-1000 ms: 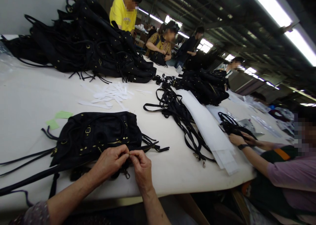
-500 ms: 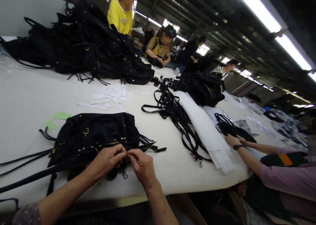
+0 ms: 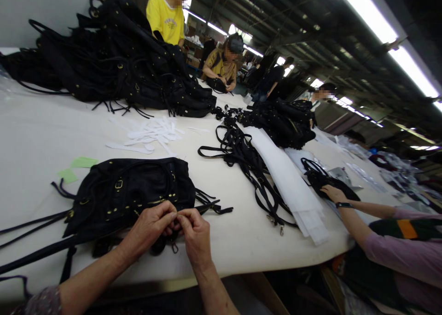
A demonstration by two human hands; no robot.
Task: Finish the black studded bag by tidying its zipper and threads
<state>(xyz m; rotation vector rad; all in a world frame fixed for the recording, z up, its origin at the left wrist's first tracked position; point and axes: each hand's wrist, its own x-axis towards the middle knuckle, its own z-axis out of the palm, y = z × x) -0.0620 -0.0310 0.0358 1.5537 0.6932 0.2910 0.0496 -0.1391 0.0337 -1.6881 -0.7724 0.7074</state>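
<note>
A black handbag (image 3: 131, 190) with gold studs and buckles lies flat on the white table (image 3: 41, 131) in front of me. Its long black strap (image 3: 34, 253) trails off to the left. My left hand (image 3: 148, 227) and my right hand (image 3: 196, 236) meet at the bag's near edge, fingertips pinched together on a small part of the strap end. A metal clip (image 3: 174, 247) hangs just below my fingers. What sits between the fingertips is too small to make out.
A big heap of black bags (image 3: 113, 61) fills the far left. White paper strips (image 3: 152, 133), green notes (image 3: 74, 167), loose black straps (image 3: 248, 163) and white sheets (image 3: 290, 186) lie mid-table. A co-worker's hand (image 3: 333, 194) rests on a bag at right; other people work farther back.
My hands stay pinched at the bag's edge with only small finger shifts. The co-worker on the right has drawn one hand back, leaving a single hand on the black bag.
</note>
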